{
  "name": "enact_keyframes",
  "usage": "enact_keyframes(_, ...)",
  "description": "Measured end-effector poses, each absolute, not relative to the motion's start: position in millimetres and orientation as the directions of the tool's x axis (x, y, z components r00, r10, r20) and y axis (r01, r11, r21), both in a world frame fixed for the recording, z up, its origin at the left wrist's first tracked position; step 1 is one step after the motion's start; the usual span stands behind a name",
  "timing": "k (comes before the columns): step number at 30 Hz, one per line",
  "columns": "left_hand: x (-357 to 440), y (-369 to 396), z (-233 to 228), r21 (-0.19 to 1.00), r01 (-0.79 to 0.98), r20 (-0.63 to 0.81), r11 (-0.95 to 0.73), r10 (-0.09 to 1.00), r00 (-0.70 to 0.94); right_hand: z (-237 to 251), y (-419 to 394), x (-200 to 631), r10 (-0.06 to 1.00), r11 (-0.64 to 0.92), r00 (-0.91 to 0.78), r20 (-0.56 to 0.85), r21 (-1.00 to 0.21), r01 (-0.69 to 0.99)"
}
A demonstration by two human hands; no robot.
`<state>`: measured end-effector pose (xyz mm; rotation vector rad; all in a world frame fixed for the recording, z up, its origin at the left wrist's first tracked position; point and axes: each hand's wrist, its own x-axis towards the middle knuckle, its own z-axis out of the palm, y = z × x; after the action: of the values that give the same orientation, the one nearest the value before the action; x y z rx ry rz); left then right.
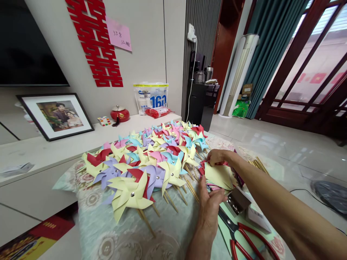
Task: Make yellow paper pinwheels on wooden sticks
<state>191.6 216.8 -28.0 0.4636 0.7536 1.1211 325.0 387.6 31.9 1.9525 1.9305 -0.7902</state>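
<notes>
While both hands pinch yellow paper square (218, 176), I fear slip: left hand (210, 204) grip light, right hand (217, 156) closed, scissors (244, 234) at 5 o'clock.

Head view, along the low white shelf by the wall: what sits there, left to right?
Framed photo → puzzle cube → red lidded jar → bag of paper cups marked 160.

Framed photograph (55, 115) leans against wall on white cabinet (54, 148), near its left end. Red lidded jar (119, 113) and puzzle cube (104, 121) toward cabinet's far end, cup package (151, 96) at far corner. Red paper-cut (96, 39) and pink note (118, 34) on wall. Red-handled scissors (244, 234) on floral cloth's (89, 202) near right edge.
</notes>
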Motion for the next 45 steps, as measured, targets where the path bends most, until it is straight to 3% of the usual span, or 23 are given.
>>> enact_keyframes(9,186.9,212.3,-18.9,0.663,-0.645,-0.296,0.381,0.924,0.241,30.8,394.7,330.5,0.71,-0.109,-0.023,-0.704,-0.142,0.984)
enact_keyframes(19,186.1,212.8,-17.5,0.67,-0.634,-0.295,0.386,0.922,0.251,26.8,397.2,334.6,0.703,-0.128,-0.015,-0.711,-0.147,0.981)
enact_keyframes(30,185.1,215.1,-20.0,0.672,-0.642,-0.296,0.368,0.929,0.223,30.1,394.2,338.1,0.722,-0.12,0.074,-0.688,-0.02,0.993)
enact_keyframes(38,188.0,213.7,-18.8,0.745,-0.6,-0.281,0.293,0.953,0.116,60.0,383.7,323.2,0.85,-0.043,0.032,-0.525,-0.009,0.999)
enact_keyframes(42,186.6,218.0,-22.6,0.822,-0.522,-0.272,0.227,0.962,-0.009,84.5,359.5,315.1,0.935,0.091,-0.096,-0.341,-0.029,0.995)
enact_keyframes(45,181.2,220.9,-25.6,0.886,-0.431,-0.259,0.171,0.954,-0.153,89.7,322.6,308.7,0.943,0.209,-0.214,-0.256,-0.047,0.977)
